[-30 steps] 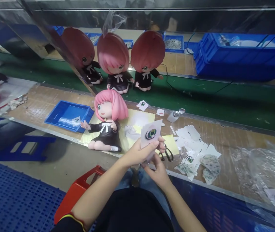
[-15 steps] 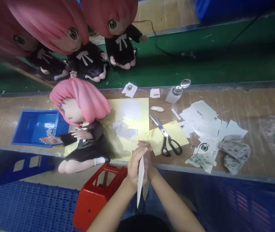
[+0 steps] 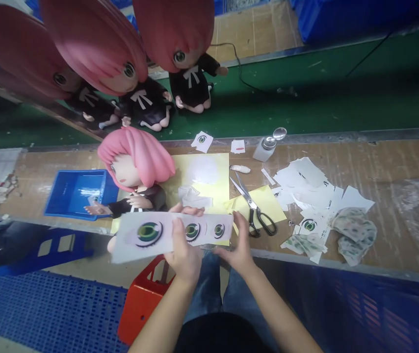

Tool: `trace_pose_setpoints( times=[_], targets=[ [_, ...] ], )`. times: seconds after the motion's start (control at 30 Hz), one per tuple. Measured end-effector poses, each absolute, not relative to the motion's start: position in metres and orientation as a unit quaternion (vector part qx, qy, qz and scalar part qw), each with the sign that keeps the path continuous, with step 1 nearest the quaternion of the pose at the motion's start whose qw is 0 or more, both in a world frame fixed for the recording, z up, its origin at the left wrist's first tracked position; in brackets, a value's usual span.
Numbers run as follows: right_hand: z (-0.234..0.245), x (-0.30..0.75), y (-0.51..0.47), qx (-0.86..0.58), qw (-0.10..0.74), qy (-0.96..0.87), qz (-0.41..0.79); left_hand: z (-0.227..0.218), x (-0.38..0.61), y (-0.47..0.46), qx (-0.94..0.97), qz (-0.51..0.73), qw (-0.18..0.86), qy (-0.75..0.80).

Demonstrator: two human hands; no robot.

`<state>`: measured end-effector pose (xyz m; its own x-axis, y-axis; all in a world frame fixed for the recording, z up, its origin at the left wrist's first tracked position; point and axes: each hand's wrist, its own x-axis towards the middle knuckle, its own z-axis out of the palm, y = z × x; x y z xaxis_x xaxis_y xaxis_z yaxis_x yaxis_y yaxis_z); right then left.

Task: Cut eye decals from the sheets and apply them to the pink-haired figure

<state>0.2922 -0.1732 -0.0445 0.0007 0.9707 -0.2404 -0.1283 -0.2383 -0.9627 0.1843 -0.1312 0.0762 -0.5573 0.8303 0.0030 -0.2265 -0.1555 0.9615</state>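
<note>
My left hand (image 3: 186,252) is closed on a white strip printed with green eyes (image 3: 128,235), its thumb across the printed face. The strip is held out nearly level above the table's front edge, eyes facing me. At its right end is my right hand (image 3: 242,250), thumb and fingers apart; whether a fingertip touches the strip I cannot tell. Behind the strip sits a pink-haired figure (image 3: 136,159) in a black dress, partly hidden. Black-handled scissors (image 3: 251,203) lie with blades parted on yellow paper (image 3: 274,203), just beyond my right hand.
A blue tray (image 3: 53,196) stands at the left. Several similar figures (image 3: 150,105) kneel at the back. A pump bottle (image 3: 264,149) has its lid up. Cut paper scraps (image 3: 301,179) and a crumpled cloth (image 3: 356,235) lie at right. A red stool (image 3: 136,314) is below the table.
The strip has turned from edge-on between both hands to face me, stretched leftward in my left hand. My right hand has come apart from my left and spread its fingers. The view has shifted slightly.
</note>
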Motion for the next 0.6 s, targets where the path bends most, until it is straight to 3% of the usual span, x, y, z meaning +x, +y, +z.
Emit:
trace_pose_setpoints(
  times=[0.23, 0.4, 0.53, 0.6],
  targets=[
    [0.076, 0.316, -0.169, -0.47, 0.436, -0.236, 0.731, 0.161, 0.184, -0.126, 0.148, 0.783, 0.384, 0.466],
    [0.121, 0.312, -0.163, -0.473, 0.457, -0.277, 0.7, 0.187, 0.192, -0.144, 0.138, 0.791, 0.371, 0.467],
    [0.138, 0.324, -0.161, -0.47, 0.467, -0.363, 0.655, 0.206, 0.171, -0.165, 0.138, 0.736, 0.425, 0.508],
    [0.144, 0.335, -0.157, -0.479, 0.463, -0.41, 0.623, 0.219, 0.148, -0.179, 0.159, 0.736, 0.378, 0.538]
  ],
)
